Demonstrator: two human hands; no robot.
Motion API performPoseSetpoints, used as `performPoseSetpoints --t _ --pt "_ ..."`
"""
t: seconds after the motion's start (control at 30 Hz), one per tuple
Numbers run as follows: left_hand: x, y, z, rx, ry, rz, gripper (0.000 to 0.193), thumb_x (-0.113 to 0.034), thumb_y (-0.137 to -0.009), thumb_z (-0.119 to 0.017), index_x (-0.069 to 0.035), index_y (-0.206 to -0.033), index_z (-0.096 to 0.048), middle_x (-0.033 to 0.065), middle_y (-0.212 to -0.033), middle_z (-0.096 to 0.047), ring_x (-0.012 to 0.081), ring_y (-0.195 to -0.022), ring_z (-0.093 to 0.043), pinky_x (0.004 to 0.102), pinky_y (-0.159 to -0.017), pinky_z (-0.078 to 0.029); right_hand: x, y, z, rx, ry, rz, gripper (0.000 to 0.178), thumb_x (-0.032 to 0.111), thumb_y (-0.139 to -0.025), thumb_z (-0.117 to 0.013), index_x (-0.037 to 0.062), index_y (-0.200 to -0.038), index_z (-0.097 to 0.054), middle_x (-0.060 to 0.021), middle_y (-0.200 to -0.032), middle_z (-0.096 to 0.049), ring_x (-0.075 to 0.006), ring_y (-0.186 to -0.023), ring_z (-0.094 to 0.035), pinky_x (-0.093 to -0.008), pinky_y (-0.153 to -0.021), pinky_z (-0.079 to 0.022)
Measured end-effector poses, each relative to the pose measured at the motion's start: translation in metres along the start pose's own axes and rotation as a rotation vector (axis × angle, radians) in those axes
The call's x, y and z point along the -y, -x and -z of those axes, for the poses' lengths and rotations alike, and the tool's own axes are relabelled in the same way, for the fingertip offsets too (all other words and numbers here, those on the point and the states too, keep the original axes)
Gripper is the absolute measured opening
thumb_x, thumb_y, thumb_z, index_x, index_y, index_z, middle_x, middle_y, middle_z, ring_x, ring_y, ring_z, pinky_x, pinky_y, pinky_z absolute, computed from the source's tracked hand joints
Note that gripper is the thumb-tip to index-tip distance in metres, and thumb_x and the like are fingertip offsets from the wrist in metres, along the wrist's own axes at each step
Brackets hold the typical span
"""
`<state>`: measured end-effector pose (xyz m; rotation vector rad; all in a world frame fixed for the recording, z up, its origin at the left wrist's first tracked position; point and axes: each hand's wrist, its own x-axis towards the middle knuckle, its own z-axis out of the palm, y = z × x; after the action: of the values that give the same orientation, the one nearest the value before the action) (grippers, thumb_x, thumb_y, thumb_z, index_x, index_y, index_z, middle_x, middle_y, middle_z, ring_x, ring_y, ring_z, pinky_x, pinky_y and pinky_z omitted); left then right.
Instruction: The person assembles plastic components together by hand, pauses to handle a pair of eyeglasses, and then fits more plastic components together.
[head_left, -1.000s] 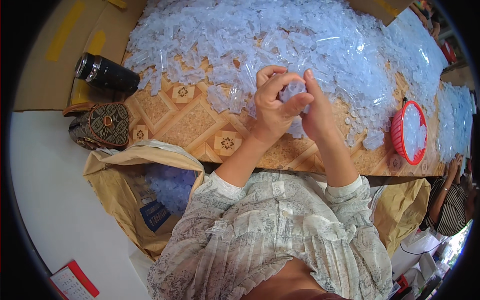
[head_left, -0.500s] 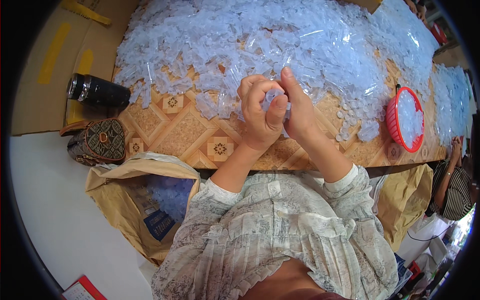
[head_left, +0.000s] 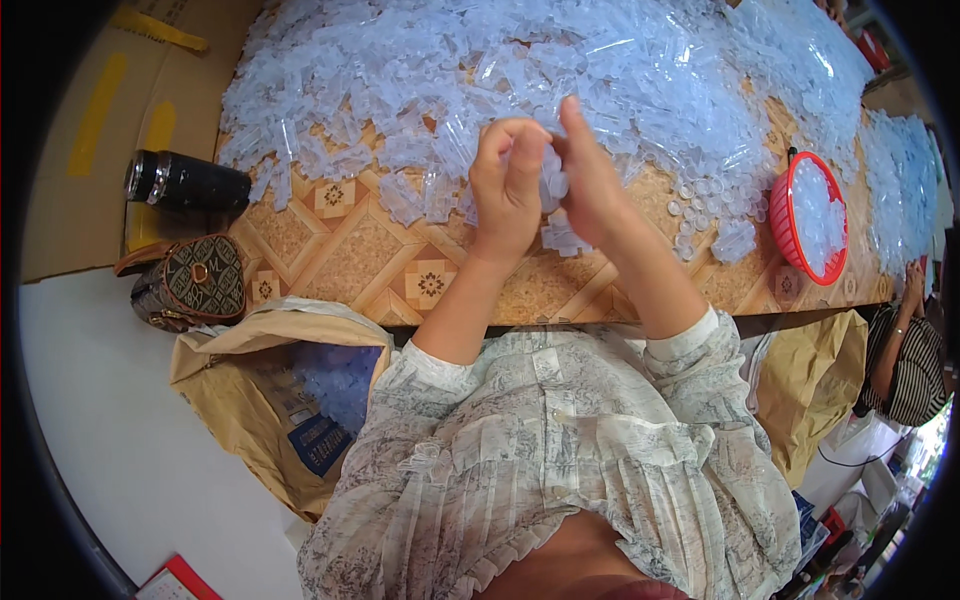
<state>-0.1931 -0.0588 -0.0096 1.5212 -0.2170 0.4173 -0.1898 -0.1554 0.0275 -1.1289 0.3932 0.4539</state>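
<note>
Above the near part of the table, my left hand (head_left: 508, 185) is closed around a clear plastic piece (head_left: 553, 188), with a rounded part showing on the side toward my other hand. My right hand (head_left: 593, 190) is close beside it, smeared by motion; its thumb points up and its other fingers are mostly hidden. Whether it touches the piece is unclear. Just below the hands, a few clear plastic pieces (head_left: 565, 238) lie on the table. Beyond them spreads a large heap of clear, bluish plastic pieces (head_left: 400, 90).
On the patterned table (head_left: 350, 265) stand small round clear caps (head_left: 690, 215) and a red basket (head_left: 778, 225) of clear pieces at right. A black flask (head_left: 200, 182) and patterned pouch (head_left: 195, 280) sit left. Paper sacks (head_left: 230, 430) flank me; another person's hand (head_left: 912, 290) shows far right.
My hands have moved slightly up and left and drawn a little apart. The right hand has turned and now blurs. More of the loose pieces below them shows.
</note>
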Motion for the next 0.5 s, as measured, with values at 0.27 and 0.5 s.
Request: performPoseSetpoints --t 0.27,0.5 --pt "-0.028 -0.009 0.022 0.560 -0.155 0.309 0.025 -0.026 -0.083 -0.067 -0.005 -0.095 -0.062 0.0031 -0.088 -0.059 0.0134 -0.080 -0.057 0.0265 -0.071 -0.047 -0.005 0.032 0.113 -0.099 0.666 0.417 0.027 0.028 -0.091 -0.053 0.0036 -0.098 -0.063 -0.0040 -0.084 -0.061 -0.0141 -0.072 -0.053 -0.0291 -0.066 -0.044" --pt "-0.022 0.039 -0.016 0.689 -0.600 -0.218 0.043 -0.033 -0.070 -0.074 -0.006 -0.100 -0.060 0.0096 -0.092 -0.052 0.0267 -0.084 -0.055 0.0368 -0.071 -0.045 -0.003 0.040 0.128 -0.537 1.331 0.708 0.014 0.018 -0.087 -0.057 0.0063 -0.094 -0.062 -0.0158 -0.083 -0.060 -0.0300 -0.072 -0.061 -0.0386 -0.063 -0.047"
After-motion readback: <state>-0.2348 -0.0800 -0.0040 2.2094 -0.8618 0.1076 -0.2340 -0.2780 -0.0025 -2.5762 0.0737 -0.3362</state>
